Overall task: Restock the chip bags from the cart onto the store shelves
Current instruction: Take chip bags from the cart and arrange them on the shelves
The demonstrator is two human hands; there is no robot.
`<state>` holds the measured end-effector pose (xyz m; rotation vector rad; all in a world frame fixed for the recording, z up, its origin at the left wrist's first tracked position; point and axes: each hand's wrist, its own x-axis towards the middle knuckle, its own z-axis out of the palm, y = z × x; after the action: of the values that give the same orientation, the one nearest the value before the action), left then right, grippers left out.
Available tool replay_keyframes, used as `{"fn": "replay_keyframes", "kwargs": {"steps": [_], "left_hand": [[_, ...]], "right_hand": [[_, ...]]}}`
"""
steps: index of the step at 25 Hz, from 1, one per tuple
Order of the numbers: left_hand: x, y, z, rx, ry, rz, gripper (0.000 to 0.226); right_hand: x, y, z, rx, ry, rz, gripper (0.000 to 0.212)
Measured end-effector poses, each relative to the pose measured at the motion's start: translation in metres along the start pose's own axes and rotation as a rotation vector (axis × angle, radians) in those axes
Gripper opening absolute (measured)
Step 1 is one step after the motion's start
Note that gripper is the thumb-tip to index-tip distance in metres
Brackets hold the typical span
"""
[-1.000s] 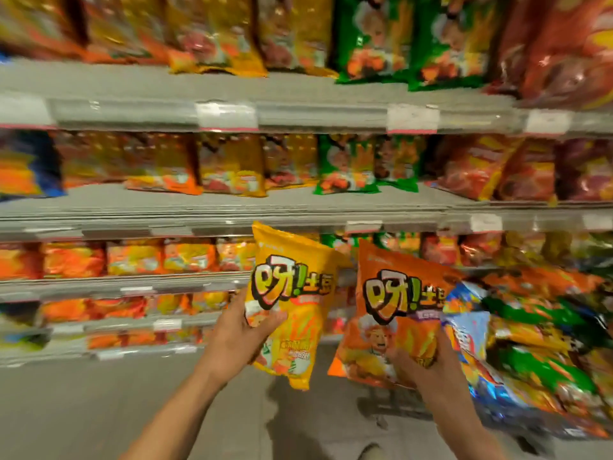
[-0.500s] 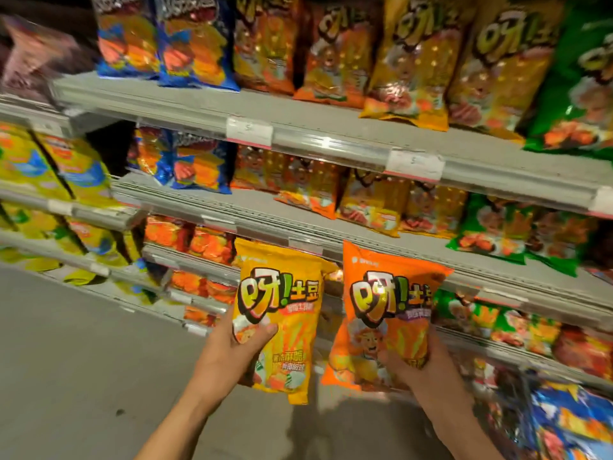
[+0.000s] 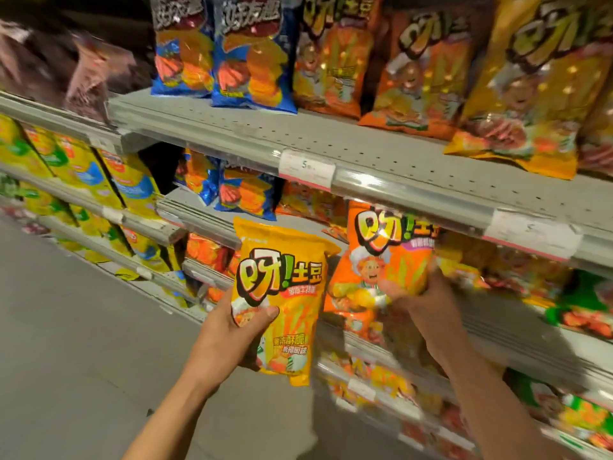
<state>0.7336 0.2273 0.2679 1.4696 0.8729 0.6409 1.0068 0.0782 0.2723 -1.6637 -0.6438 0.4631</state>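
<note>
Left hand [image 3: 236,330], lower centre of the frame: grips the lower left edge of a yellow chip bag [image 3: 282,293], thumb laid across the bag's front and the other fingers hidden behind it. The bag stands upright, its printed face toward the camera, held in front of the shelving and not resting on any shelf.

Right hand [image 3: 428,303], right of centre: fingers and thumb curl round the lower part of an orange chip bag [image 3: 381,257]. This bag is tilted slightly, and its top edge reaches up close beneath the front rail of the upper shelf [image 3: 381,154]; whether it touches the rail cannot be told. The two held bags sit side by side, their near edges close together.

Upper shelf, running from upper left down toward the right edge: a grey perforated board with a white price label [image 3: 306,168] clipped to its front rail. On it stand blue chip bags [image 3: 225,51] at upper centre, with orange and yellow bags [image 3: 431,68] of the same brand as the held ones to their right.

Shelf below, behind the hands: further blue bags [image 3: 245,194], partly shadowed.

Left of the frame: yellow-and-blue bags [image 3: 99,180] on a separate run of shelves.

Lower left: grey floor [image 3: 83,343].
</note>
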Motion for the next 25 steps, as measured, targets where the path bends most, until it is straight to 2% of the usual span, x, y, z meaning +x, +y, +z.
{"fn": "replay_keyframes", "kwargs": {"steps": [4, 8, 11, 14, 18, 21, 25], "left_hand": [[0.035, 0.002, -0.011, 0.013, 0.035, 0.03, 0.035], [0.062, -0.001, -0.032, -0.038, 0.066, -0.003, 0.031], [0.085, 0.002, -0.059, -0.051, 0.069, -0.003, 0.03], [0.109, 0.0, -0.095, -0.058, 0.058, 0.017, 0.031], [0.13, -0.012, -0.133, -0.034, 0.013, 0.068, 0.045], [0.143, -0.017, -0.144, -0.008, -0.024, 0.103, 0.048], [0.153, -0.019, -0.148, -0.036, -0.096, 0.153, 0.045]], "right_hand": [[0.059, -0.014, 0.041, 0.033, 0.066, -0.02, 0.037], [0.093, -0.026, 0.095, 0.082, 0.012, -0.061, 0.018], [0.11, -0.031, 0.14, 0.094, 0.004, -0.024, 0.017], [0.117, -0.035, 0.176, 0.034, 0.078, 0.038, 0.032], [0.111, -0.025, 0.191, 0.036, 0.192, 0.051, 0.033], [0.1, -0.023, 0.192, 0.044, 0.276, 0.119, 0.057], [0.094, -0.03, 0.203, -0.002, 0.307, 0.139, 0.069]]}}
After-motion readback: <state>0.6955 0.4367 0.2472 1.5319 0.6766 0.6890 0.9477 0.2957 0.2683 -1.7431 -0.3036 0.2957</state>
